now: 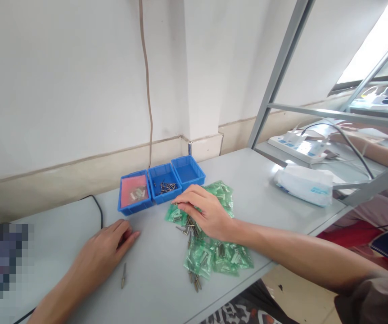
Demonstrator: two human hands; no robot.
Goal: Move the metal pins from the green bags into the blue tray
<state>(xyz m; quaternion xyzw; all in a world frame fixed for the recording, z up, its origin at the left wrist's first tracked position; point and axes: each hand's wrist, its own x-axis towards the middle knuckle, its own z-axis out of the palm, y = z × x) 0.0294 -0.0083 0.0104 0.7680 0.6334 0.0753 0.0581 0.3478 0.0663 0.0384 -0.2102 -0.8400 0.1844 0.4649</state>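
Note:
My right hand point(207, 211) is above the pile on the table, thumb and forefinger pinched on a small metal pin; only its tip point(174, 203) shows. Below it lie several green plastic bags point(199, 256) of metal pieces and a heap of loose metal pins point(190, 226). My left hand point(108, 243) rests on the table, fingers loosely curled, thumb apart, with nothing visible in it. Near it lies a single metal pin point(124, 275). Three blue trays stand behind: the left tray point(135, 208) holds a pink sheet and a clear bag, the middle tray point(165, 198) loose pins, the right tray point(189, 170) nothing visible.
A white plastic packet point(304, 184) lies at the right, beside a grey metal frame point(278, 63). Beyond the frame are a power strip point(297, 148) and another person's arm point(369, 146). A black cable point(100, 211) runs behind my left hand. The wall borders the table's back.

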